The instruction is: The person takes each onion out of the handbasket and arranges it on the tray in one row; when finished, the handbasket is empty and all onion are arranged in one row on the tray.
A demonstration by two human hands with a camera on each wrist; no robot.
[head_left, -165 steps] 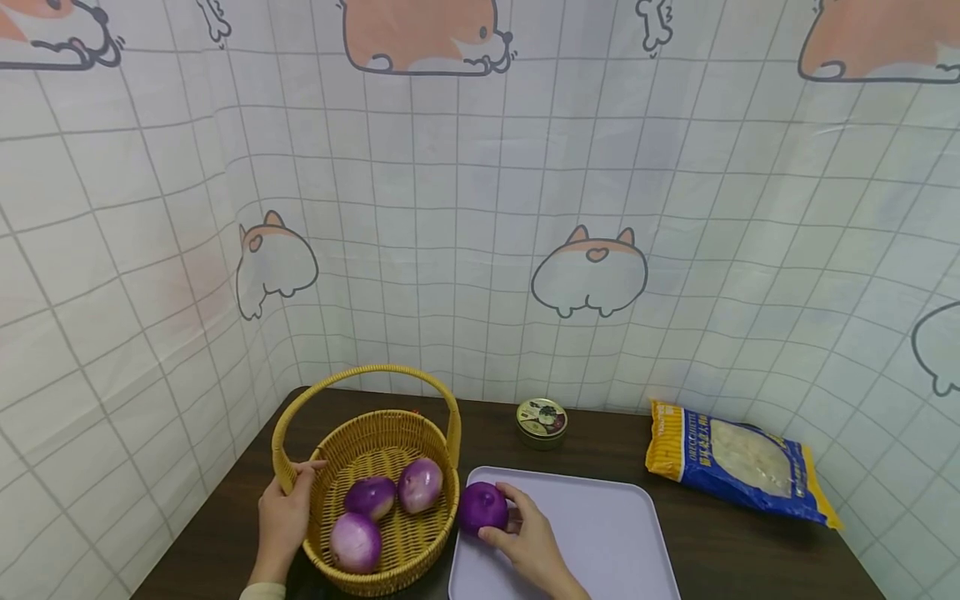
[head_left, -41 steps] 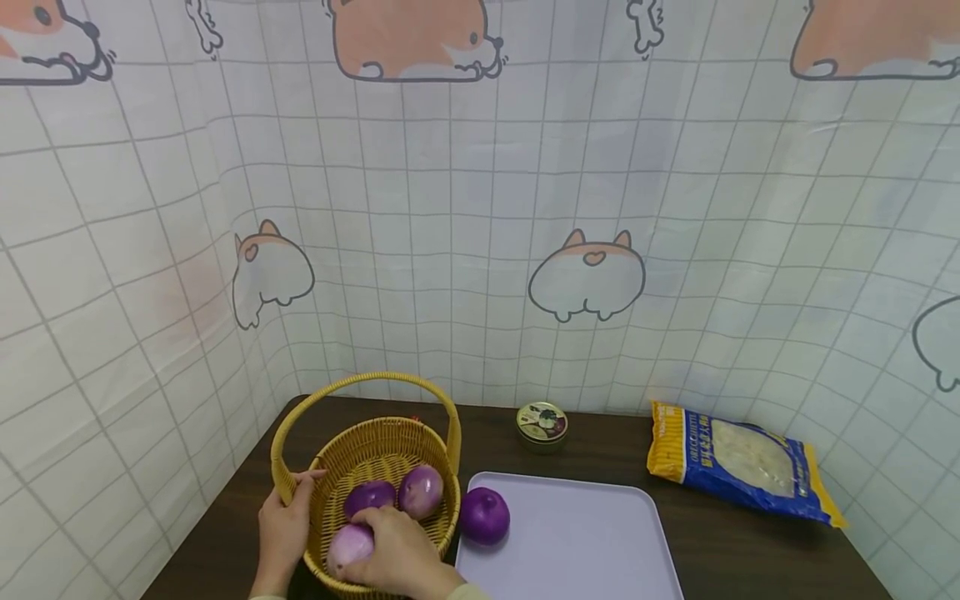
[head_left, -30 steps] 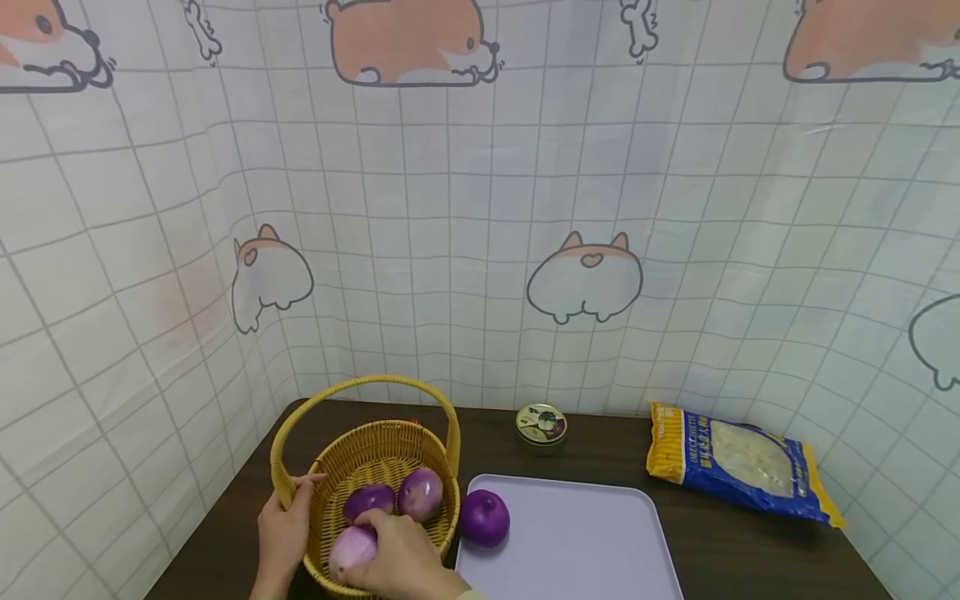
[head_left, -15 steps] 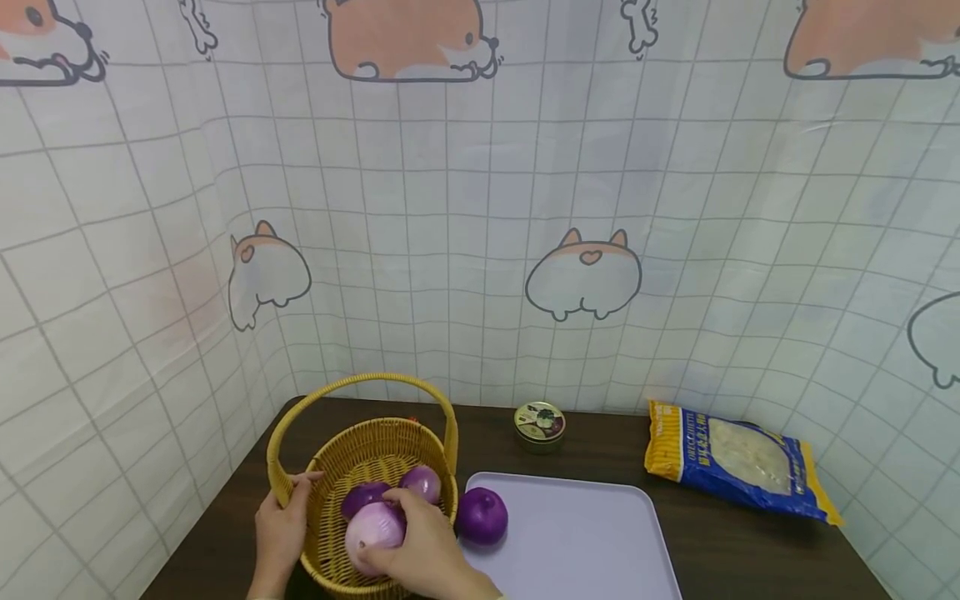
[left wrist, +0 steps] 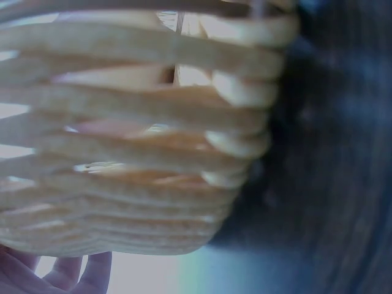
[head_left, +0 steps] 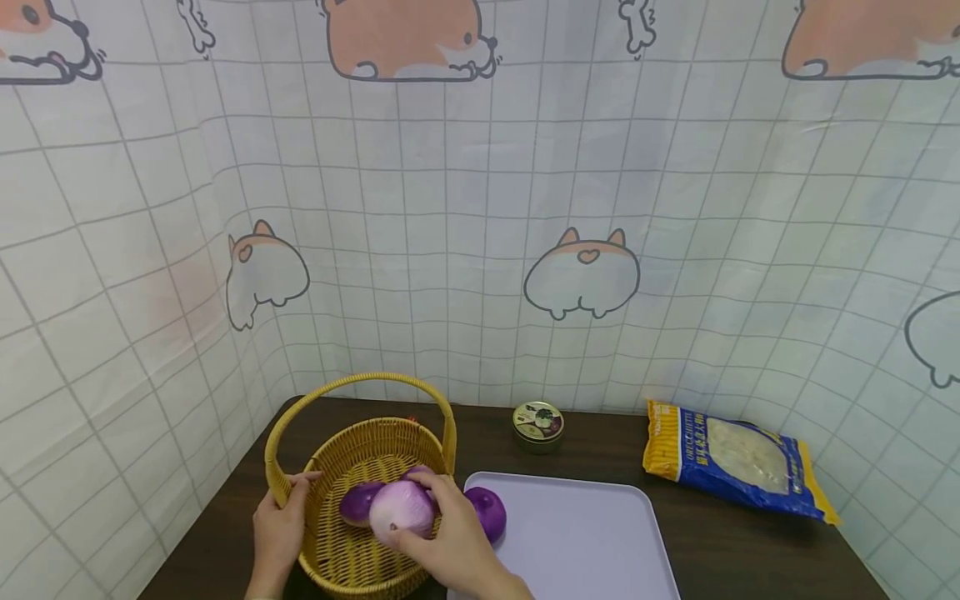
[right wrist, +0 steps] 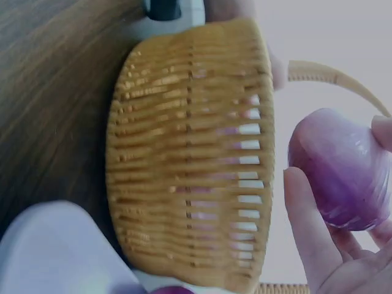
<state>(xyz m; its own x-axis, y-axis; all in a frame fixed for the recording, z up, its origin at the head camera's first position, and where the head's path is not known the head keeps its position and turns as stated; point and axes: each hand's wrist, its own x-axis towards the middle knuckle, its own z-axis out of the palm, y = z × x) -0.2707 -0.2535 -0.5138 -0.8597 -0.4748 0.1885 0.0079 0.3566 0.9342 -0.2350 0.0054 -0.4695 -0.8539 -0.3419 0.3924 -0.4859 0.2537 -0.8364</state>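
Observation:
A yellow woven basket [head_left: 337, 554] with an arched handle stands at the left of the table. My left hand [head_left: 279, 527] holds its left side at the foot of the handle. Between thumb and fingers, my right hand [head_left: 461, 537] grips a pale purple onion [head_left: 401, 510], which the right wrist view shows lifted above the basket rim. Still inside the basket are a darker purple onion [head_left: 357, 504] and another onion [head_left: 417, 472], mostly hidden behind the held one. A deep purple onion [head_left: 489, 512] lies on the tray's left side, partly covered by my right hand.
A pale lilac tray [head_left: 581, 533] lies right of the basket. Behind it stands a small round tin [head_left: 537, 427]. A blue and yellow pasta bag [head_left: 738, 462] lies at the back right. A patterned curtain [head_left: 480, 250] hangs behind the dark table [head_left: 600, 442].
My right hand first let go of the deep purple onion on the tray, then took the pale onion from the basket's front. It has raised that onion rightward, toward the rim. The left hand stays put.

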